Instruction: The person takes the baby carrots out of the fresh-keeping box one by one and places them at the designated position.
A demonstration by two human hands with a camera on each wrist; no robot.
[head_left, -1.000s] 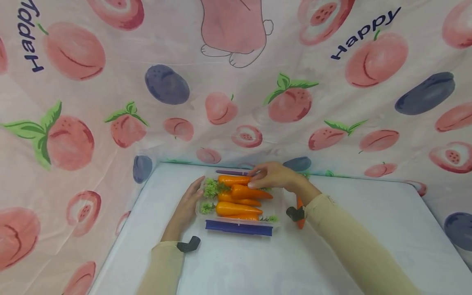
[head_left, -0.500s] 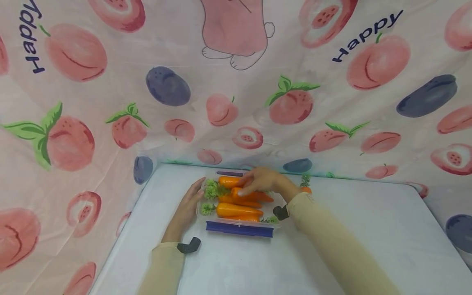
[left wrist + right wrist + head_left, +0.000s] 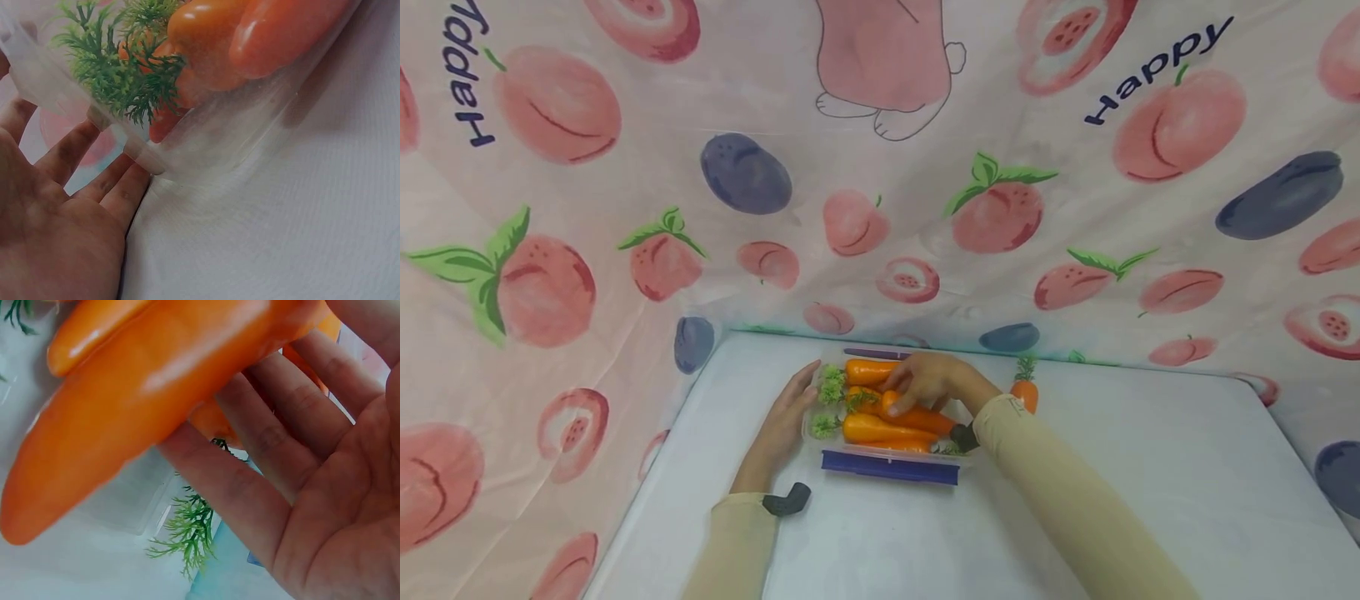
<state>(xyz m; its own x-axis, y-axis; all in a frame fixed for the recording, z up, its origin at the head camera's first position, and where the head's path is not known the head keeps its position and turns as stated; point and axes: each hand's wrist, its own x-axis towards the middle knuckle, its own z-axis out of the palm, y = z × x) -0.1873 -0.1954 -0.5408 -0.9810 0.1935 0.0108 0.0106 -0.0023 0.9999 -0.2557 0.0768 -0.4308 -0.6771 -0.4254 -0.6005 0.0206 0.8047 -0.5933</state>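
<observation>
A clear plastic box [image 3: 816,446] with purple side flaps holds several orange carrots with green tops. My right hand [image 3: 928,377] reaches into it and grips an orange carrot [image 3: 919,419] lying on top, slanted with its tip toward the right. In the right wrist view, thumb and fingers hold the thick end of that carrot [image 3: 137,394]. My left hand [image 3: 781,421] rests along the box's left side. In the left wrist view, the straight fingers of this hand [image 3: 69,231] touch the outside of the clear wall [image 3: 134,147], beside green leaves [image 3: 125,81].
Another carrot [image 3: 1025,395] with a green top lies on the white table [image 3: 865,542], right of the box and partly behind my right forearm. A fruit-printed cloth [image 3: 910,217] hangs behind the table and along its left side.
My right hand has moved left and toward me, its fingers now around the upper carrot, which has turned slightly and shifted nearer. More of the table carrot's top shows. The left hand stays put.
</observation>
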